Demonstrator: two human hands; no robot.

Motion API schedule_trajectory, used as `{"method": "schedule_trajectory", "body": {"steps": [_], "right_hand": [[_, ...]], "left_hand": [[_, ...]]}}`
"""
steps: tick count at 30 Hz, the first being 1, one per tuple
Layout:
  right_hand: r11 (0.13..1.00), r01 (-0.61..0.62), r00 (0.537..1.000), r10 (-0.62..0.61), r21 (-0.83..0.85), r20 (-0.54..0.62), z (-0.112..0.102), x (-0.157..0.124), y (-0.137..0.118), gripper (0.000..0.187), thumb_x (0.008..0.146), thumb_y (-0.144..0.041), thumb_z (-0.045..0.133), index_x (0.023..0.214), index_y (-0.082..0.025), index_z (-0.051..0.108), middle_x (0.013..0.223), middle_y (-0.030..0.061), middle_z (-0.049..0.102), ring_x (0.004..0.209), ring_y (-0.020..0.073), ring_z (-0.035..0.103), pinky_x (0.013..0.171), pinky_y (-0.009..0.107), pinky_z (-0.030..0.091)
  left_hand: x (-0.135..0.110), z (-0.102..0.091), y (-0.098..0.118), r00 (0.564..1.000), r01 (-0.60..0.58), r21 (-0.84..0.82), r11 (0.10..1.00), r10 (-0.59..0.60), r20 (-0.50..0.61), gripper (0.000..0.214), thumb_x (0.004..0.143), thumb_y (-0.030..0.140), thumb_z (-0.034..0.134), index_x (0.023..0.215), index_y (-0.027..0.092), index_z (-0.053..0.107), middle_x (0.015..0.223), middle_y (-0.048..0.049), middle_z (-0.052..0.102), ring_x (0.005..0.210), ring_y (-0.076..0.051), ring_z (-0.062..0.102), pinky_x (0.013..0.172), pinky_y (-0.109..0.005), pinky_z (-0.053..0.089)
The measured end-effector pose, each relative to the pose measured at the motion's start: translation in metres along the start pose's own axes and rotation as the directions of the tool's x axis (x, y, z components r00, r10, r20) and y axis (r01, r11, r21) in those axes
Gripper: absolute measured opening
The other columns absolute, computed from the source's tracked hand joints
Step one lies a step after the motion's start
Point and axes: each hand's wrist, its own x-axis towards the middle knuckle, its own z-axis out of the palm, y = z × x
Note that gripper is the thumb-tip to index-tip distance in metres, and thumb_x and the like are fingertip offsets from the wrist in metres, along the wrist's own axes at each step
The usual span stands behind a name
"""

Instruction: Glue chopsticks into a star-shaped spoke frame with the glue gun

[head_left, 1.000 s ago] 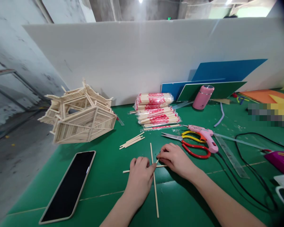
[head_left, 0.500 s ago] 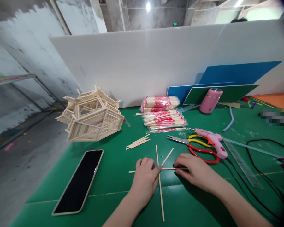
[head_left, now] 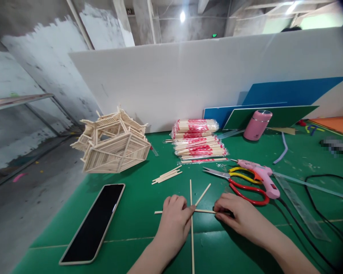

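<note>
Three thin wooden chopsticks cross in front of me on the green table. One long chopstick point(head_left: 192, 243) runs up and down the view, another chopstick point(head_left: 205, 211) lies crosswise, and a third stick point(head_left: 203, 193) slants up to the right. My left hand point(head_left: 174, 219) is closed over the crossing, thumb and fingers pressing the sticks together; the joint itself is hidden. With thumb and fingertips my right hand point(head_left: 236, 213) pinches the right end of the crosswise chopstick. Behind them lie several short stick pieces point(head_left: 167, 175).
Scissors point(head_left: 237, 180) and a pink glue gun point(head_left: 260, 175) lie right of the sticks, beside a clear ruler point(head_left: 303, 209). Wrapped chopstick packs point(head_left: 200, 146) and a pink bottle point(head_left: 257, 125) stand behind. At left are a phone point(head_left: 94, 222) and a stick-built model point(head_left: 117, 148).
The view has tilted slightly, so everything sits a little lower. My right fingers now cover the crosswise chopstick's right end, and that end tilts slightly toward me. My left hand keeps its hold.
</note>
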Motion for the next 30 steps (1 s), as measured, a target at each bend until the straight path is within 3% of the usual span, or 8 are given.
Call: {"method": "schedule_trajectory", "body": {"steps": [22,24,26,30], "right_hand": [[0.994,-0.015,0.999,0.02,0.111,-0.047,-0.0064,-0.0018,-0.0022,0.007,0.078,-0.024,0.051,0.078,-0.021,0.057,0.072,-0.0006,0.054,0.066,0.0119,0.049,0.057,0.022,0.037],[0.987,-0.014,0.994,0.032,0.163,-0.105,-0.0072,-0.0008,-0.0021,0.013,0.082,-0.024,0.044,0.079,-0.021,0.057,0.074,0.0,0.055,0.067,0.012,0.051,0.06,0.023,0.039],[0.977,-0.015,0.97,0.066,0.214,-0.234,-0.0068,0.0008,-0.0002,0.017,0.084,-0.024,0.04,0.081,-0.02,0.056,0.078,0.0011,0.057,0.071,0.013,0.052,0.065,0.024,0.04],[0.953,-0.034,0.856,0.183,0.301,-0.483,-0.0024,0.004,0.0077,0.018,0.084,-0.027,0.04,0.09,-0.019,0.054,0.081,0.0034,0.058,0.074,0.0154,0.053,0.066,0.027,0.042]], "left_hand": [[0.0033,0.0003,-0.003,1.0,-0.004,-0.081,0.997,0.002,-0.021,0.026,0.078,0.014,0.04,0.091,0.023,0.061,0.077,-0.005,0.05,0.077,-0.019,0.043,0.069,-0.035,0.034],[0.0033,0.0001,-0.0032,1.0,-0.002,-0.082,0.997,0.0,-0.014,0.027,0.078,0.013,0.04,0.091,0.022,0.062,0.077,-0.0051,0.05,0.077,-0.019,0.043,0.069,-0.035,0.034],[0.0036,0.0003,-0.0039,1.0,-0.001,-0.082,0.997,0.0,-0.009,0.027,0.077,0.013,0.04,0.092,0.022,0.062,0.078,-0.0053,0.05,0.077,-0.019,0.043,0.068,-0.035,0.035],[0.0049,0.001,-0.0053,1.0,0.001,-0.086,0.996,-0.001,-0.003,0.028,0.077,0.013,0.04,0.092,0.022,0.062,0.077,-0.0054,0.05,0.077,-0.019,0.044,0.068,-0.035,0.035]]}}
